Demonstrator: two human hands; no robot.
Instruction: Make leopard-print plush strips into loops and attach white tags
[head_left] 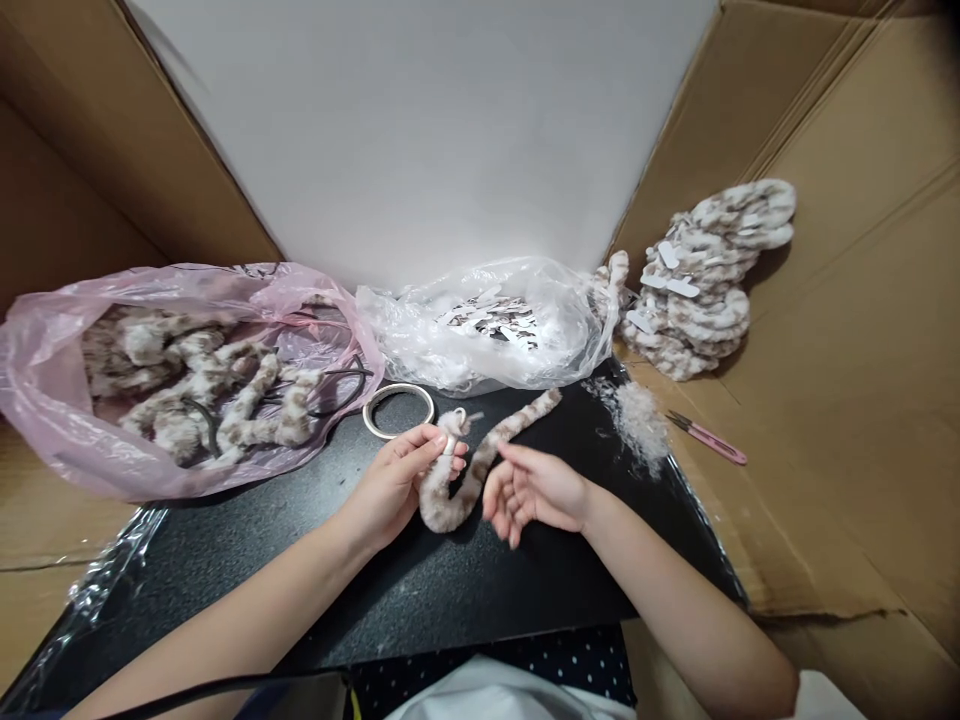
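Observation:
A spotted, cream-and-brown furry strip (444, 508) curves in a U above the black table. My left hand (405, 475) pinches its left end, where a white band and a small loop show. The strip's other end reaches up and right, lying on the table. My right hand (534, 490) is just right of the strip, fingers apart and slightly curled, holding nothing; its thumb tip is close to the fur. A roll of pale tape (367, 418) lies behind my left hand.
A pink bag (37, 370) of furry pieces lies at left, a clear bag (420, 350) of white tags at the back. At right are stacked tagged furry strips (697, 280), white fluff (641, 420) and pink-handled snips (712, 440). Cardboard walls (847, 330) flank the black table (300, 590).

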